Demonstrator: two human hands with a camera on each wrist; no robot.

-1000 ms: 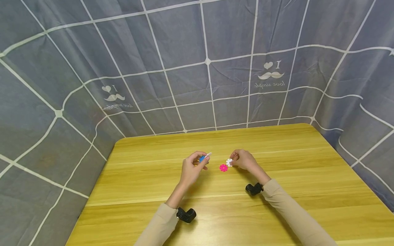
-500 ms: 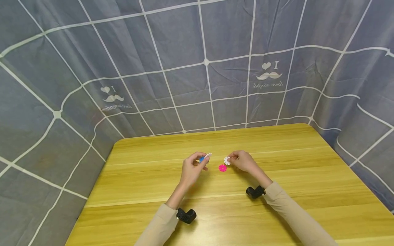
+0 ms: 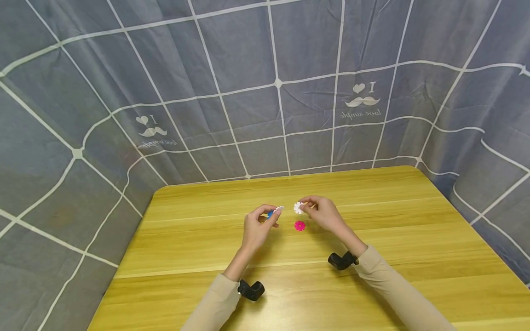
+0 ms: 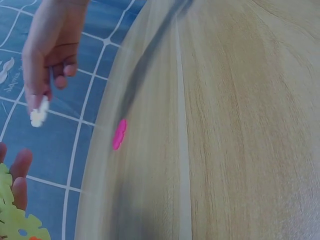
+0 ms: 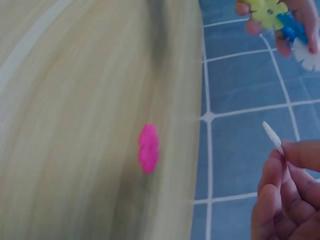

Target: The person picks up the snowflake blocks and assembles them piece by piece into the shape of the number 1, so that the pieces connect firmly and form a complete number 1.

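Note:
My left hand (image 3: 256,227) holds several joined snowflake discs above the table. In the right wrist view a yellow disc (image 5: 267,12), a blue disc (image 5: 291,28) and a white disc (image 5: 306,54) show among its fingers; the left wrist view shows the yellow disc (image 4: 20,222) with a bit of orange at its edge. To the right, my right hand (image 3: 325,214) pinches a separate white snowflake disc (image 3: 298,208) between thumb and finger, raised off the table and apart from the left hand's discs. Below it a pink snowflake disc (image 3: 300,225) lies flat on the table.
The wood-grain table (image 3: 198,257) has its far edge against a grey-blue curtain (image 3: 248,115) with white grid lines. Each wrist wears a black camera, the left one (image 3: 251,290) and the right one (image 3: 342,261).
My right hand has lifted its white disc from beside the pink disc and brought it up and left, toward the left hand. The left hand has stayed nearly still.

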